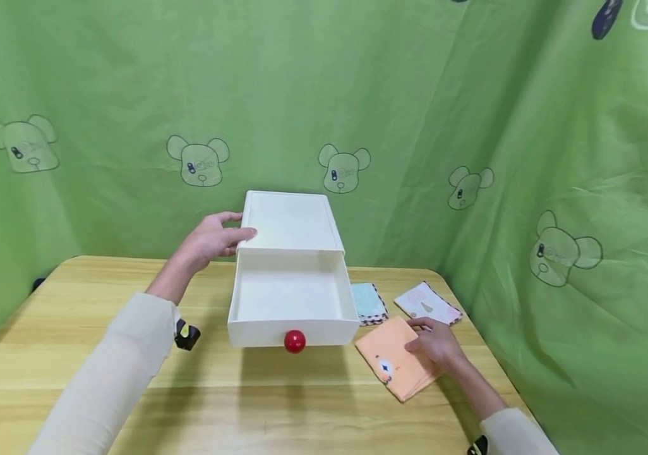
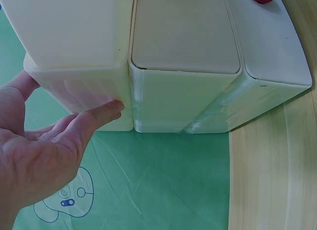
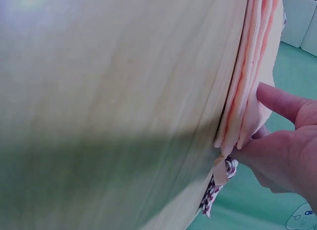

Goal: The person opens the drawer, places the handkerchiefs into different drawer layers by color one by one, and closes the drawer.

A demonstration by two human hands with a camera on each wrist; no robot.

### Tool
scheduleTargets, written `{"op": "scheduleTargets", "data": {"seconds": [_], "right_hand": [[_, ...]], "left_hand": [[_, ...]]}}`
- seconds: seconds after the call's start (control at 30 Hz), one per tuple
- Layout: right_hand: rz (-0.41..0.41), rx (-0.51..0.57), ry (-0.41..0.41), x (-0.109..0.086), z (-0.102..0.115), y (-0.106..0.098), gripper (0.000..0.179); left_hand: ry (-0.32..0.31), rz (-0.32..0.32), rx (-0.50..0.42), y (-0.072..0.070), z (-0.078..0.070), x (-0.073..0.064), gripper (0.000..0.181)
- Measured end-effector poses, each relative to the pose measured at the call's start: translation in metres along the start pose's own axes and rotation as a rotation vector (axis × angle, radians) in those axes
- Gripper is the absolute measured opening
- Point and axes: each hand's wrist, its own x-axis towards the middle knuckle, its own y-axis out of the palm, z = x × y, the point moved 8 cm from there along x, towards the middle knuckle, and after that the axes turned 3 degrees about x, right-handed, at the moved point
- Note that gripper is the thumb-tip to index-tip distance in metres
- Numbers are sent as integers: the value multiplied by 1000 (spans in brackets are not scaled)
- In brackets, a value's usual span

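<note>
In the head view, a white drawer cabinet (image 1: 292, 218) stands at the back of the table with its top drawer (image 1: 292, 333) pulled out, a red knob (image 1: 295, 341) on its front. My left hand (image 1: 210, 239) rests against the cabinet's left side, thumb on the top edge; the left wrist view shows its fingers stretched along the side wall (image 2: 173, 99). At the right, my right hand (image 1: 436, 343) pinches the right edge of a folded orange face towel (image 1: 395, 357) with an animal face on it. In the right wrist view, the thumb is on top of its layers (image 3: 247, 91).
A folded light-blue towel (image 1: 366, 300) lies beside the cabinet's right side, partly hidden by the drawer. Behind my right hand lies a folded white-and-pink towel (image 1: 427, 303). A green curtain (image 1: 278, 95) with bear-head prints hangs around the wooden table (image 1: 102, 316).
</note>
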Motion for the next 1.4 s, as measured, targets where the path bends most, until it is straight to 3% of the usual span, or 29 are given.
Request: {"op": "scheduleTargets", "data": {"seconds": [0.4,0.87,1.4], "right_hand": [[26,-39,42,-2,7,-5,54],[5,-33,19,-2,15,-11,51],[117,61,55,-2,17,-8,55]], "left_hand": [[-2,4,-10,1,1,1,83],[-5,-3,-24,0,0,0,82],[1,1,-16,0,0,1,82]]}}
